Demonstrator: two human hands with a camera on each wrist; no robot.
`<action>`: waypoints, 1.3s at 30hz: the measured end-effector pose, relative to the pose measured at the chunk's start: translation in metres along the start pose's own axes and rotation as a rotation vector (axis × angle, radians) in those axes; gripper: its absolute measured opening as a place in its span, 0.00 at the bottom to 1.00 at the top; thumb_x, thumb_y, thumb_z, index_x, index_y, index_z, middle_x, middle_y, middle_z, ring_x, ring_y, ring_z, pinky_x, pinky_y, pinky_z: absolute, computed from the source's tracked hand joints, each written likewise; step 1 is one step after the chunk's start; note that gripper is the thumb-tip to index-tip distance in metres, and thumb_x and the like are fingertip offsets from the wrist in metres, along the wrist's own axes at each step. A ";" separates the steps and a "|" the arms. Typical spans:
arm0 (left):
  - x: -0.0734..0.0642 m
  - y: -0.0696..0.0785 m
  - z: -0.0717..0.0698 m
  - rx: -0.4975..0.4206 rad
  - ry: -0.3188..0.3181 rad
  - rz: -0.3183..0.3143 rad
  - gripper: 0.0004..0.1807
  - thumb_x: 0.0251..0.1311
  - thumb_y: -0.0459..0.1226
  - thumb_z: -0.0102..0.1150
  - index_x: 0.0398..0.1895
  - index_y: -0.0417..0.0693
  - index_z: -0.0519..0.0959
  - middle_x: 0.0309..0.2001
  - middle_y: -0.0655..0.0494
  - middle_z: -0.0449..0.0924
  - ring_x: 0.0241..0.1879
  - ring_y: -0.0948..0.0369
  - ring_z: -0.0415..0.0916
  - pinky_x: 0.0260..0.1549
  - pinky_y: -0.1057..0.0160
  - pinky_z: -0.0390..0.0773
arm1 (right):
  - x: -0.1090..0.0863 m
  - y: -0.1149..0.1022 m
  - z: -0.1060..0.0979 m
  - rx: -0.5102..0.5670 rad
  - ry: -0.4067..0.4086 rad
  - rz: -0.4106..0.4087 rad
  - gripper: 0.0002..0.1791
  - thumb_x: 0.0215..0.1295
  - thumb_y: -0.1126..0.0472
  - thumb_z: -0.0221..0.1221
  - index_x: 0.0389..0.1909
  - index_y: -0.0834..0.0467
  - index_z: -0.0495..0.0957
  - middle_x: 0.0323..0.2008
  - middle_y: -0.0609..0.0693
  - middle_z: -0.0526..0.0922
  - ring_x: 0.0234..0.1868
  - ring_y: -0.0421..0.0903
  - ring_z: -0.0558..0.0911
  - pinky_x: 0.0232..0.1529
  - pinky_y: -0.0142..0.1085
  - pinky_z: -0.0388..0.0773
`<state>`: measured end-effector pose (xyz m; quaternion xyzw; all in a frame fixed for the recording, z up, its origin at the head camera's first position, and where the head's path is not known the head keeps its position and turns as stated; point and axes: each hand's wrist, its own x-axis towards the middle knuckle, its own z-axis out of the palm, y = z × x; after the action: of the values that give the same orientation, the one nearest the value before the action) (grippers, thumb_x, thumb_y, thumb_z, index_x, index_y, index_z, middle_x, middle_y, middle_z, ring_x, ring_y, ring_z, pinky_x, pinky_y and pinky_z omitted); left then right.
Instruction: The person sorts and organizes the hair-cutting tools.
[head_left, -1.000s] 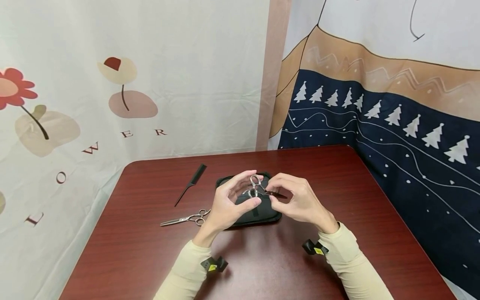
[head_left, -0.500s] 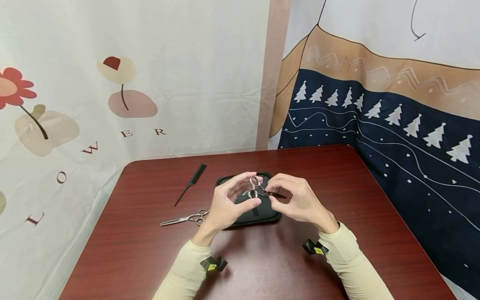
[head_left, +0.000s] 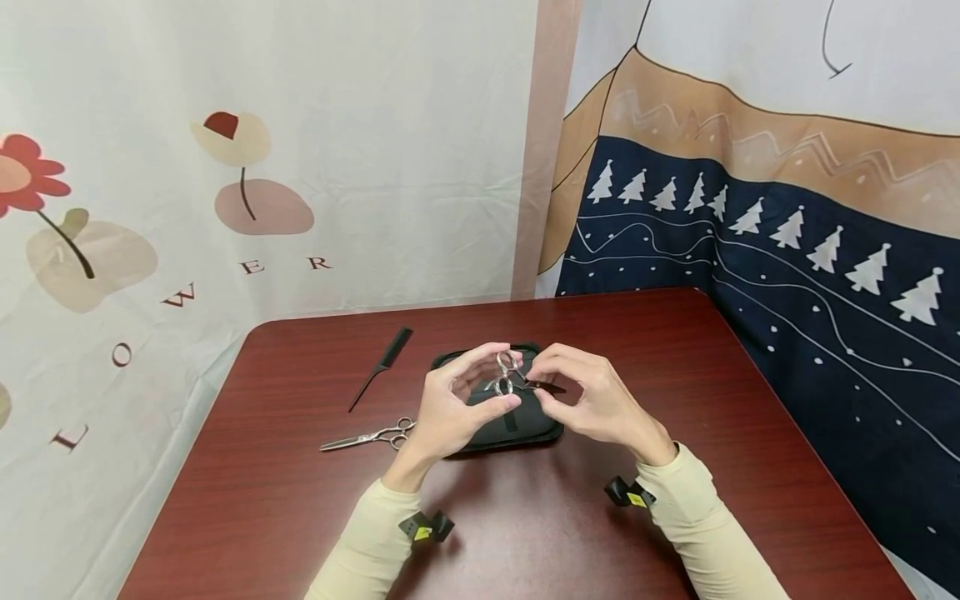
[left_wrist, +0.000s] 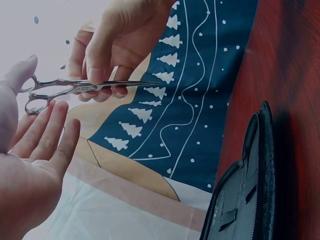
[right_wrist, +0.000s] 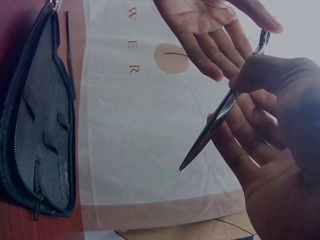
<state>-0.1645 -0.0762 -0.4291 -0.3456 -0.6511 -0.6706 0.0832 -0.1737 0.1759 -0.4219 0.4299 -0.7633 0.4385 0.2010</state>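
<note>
Silver hair scissors (head_left: 506, 386) are held above the black zip case (head_left: 528, 425) by both hands. My right hand (head_left: 592, 396) pinches them near the pivot between thumb and fingers, and the blades (right_wrist: 207, 132) stick out past the fingertips, looking closed. At the handle end, my left hand (head_left: 457, 400) has its thumb on one finger ring and its fingertips at the other, as the left wrist view shows. The case lies opened flat beneath, with elastic loops (right_wrist: 50, 142) inside; the hands cover part of it in the head view.
On the dark red table (head_left: 300, 517), a black tail comb (head_left: 392, 350) lies left of the case. A second pair of silver scissors (head_left: 367, 438) rests nearer, partly behind the left wrist. Printed curtains (head_left: 420, 167) hang behind the table and at its right.
Both hands and the scissors have shifted very slightly to the left. The grip looks the same, and the comb, second scissors and case have stayed in place.
</note>
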 end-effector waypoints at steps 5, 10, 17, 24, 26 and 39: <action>0.001 0.001 -0.001 0.001 0.003 0.009 0.37 0.58 0.18 0.78 0.73 0.38 0.81 0.63 0.31 0.89 0.62 0.63 0.90 0.67 0.61 0.88 | 0.000 0.001 0.000 -0.003 -0.015 -0.003 0.21 0.60 0.77 0.75 0.51 0.54 0.88 0.45 0.47 0.88 0.41 0.43 0.86 0.48 0.24 0.84; 0.002 0.002 -0.002 -0.004 0.008 0.021 0.38 0.57 0.16 0.78 0.73 0.36 0.81 0.61 0.30 0.88 0.61 0.63 0.91 0.66 0.60 0.89 | 0.000 0.001 -0.001 -0.006 -0.025 0.007 0.23 0.59 0.75 0.77 0.54 0.56 0.88 0.49 0.49 0.88 0.43 0.44 0.86 0.50 0.25 0.84; 0.003 0.002 -0.002 0.004 0.023 0.028 0.38 0.57 0.16 0.78 0.73 0.36 0.81 0.61 0.30 0.88 0.60 0.59 0.93 0.65 0.58 0.90 | -0.002 0.002 -0.005 -0.010 -0.033 0.049 0.26 0.62 0.74 0.76 0.60 0.55 0.86 0.52 0.49 0.89 0.47 0.40 0.86 0.53 0.26 0.85; 0.003 0.001 -0.006 0.103 0.056 0.053 0.38 0.57 0.19 0.80 0.72 0.39 0.82 0.60 0.33 0.88 0.57 0.53 0.93 0.65 0.58 0.90 | -0.004 0.001 -0.010 -0.030 -0.061 0.136 0.30 0.65 0.69 0.76 0.67 0.50 0.84 0.59 0.47 0.90 0.56 0.43 0.88 0.63 0.40 0.89; 0.002 0.002 -0.007 0.145 0.073 0.047 0.38 0.56 0.20 0.82 0.72 0.41 0.83 0.60 0.37 0.89 0.56 0.53 0.93 0.64 0.59 0.90 | -0.005 0.000 -0.012 -0.039 -0.077 0.174 0.30 0.66 0.66 0.76 0.69 0.49 0.83 0.63 0.47 0.89 0.62 0.44 0.88 0.69 0.43 0.87; 0.004 0.004 -0.013 0.450 0.129 0.077 0.35 0.53 0.31 0.89 0.67 0.48 0.88 0.56 0.49 0.92 0.49 0.52 0.94 0.55 0.60 0.93 | -0.006 0.004 -0.018 0.023 -0.062 0.303 0.32 0.72 0.62 0.72 0.75 0.51 0.79 0.72 0.48 0.84 0.75 0.48 0.81 0.81 0.46 0.76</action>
<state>-0.1693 -0.0874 -0.4223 -0.2996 -0.7637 -0.5258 0.2251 -0.1750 0.1951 -0.4180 0.3254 -0.8201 0.4591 0.1038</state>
